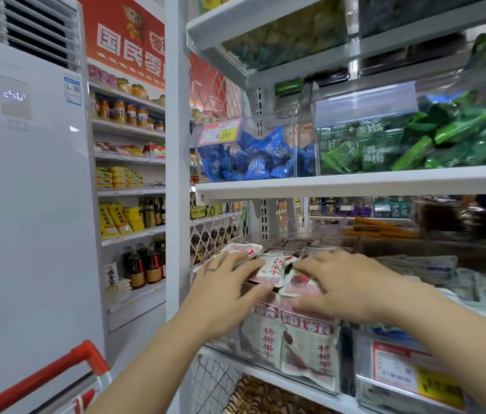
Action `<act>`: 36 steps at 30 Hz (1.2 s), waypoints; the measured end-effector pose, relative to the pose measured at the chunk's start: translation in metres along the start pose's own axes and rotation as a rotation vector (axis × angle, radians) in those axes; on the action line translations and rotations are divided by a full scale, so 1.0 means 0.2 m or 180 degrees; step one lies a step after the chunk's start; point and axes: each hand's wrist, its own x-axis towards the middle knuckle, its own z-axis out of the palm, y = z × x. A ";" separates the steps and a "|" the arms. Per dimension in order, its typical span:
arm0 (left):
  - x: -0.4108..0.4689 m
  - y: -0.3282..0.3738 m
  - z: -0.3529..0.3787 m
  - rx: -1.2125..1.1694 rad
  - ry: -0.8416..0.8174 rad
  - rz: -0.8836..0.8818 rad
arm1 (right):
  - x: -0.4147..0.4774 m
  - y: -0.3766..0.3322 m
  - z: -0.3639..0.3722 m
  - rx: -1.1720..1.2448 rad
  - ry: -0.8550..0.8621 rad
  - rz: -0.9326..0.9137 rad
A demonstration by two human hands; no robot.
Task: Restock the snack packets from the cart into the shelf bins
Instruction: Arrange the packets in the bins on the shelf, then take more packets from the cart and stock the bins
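**Now pressing packets down into the bin**

Here both hands lie flat on the heap of pink-and-white packets (271, 268) in the clear bin (289, 348), which serves as the landmark. The left hand (224, 289) has its fingers (243, 265) spread and nearly straight, resting on the packets at the bin's left side; it clasps nothing that can be seen. The right hand (343, 283) is likewise spread, palm down, with its fingertips on a packet at the top of the heap. Whether the thumb has pinched an edge underneath cannot be told.

The packets stand higher than the bin's front wall, and more of them press upright against that wall from inside.

What could go wrong, as I judge it: the heap is full to the brim, so a push on one side may slide loose packets over the front lip and down past the shelf edge (265, 375). The wrappers look slick and crumpled, which would help such a slip.

Around the bin: above it sits a shelf with blue packets (250, 159) and green packets (415, 144). Right of it lies another bin with a price label (397, 369). Below and left of it the red cart handle (53, 375) shows at the frame's corner. Further left stands a white air conditioner (26, 174). The shelf overhead leaves little room for lifting the hands.
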 end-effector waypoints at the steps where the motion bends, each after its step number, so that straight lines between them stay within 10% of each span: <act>1: 0.02 0.01 0.00 -0.0034 -0.0009 0.0040 | 0.00 0.00 0.01 -0.0020 -0.0003 0.0003; 12: 0.05 0.04 -0.02 0.0353 -0.0227 -0.0070 | 0.03 -0.01 0.07 0.0028 0.0013 0.0160; 23: -0.41 0.00 0.04 -0.0390 0.0810 0.0190 | -0.26 -0.39 0.22 0.0752 0.1893 -0.0741; 36: -1.44 -0.22 0.33 -0.0280 -0.1162 -0.1299 | -0.51 -0.92 0.96 0.1816 -0.0447 -0.1366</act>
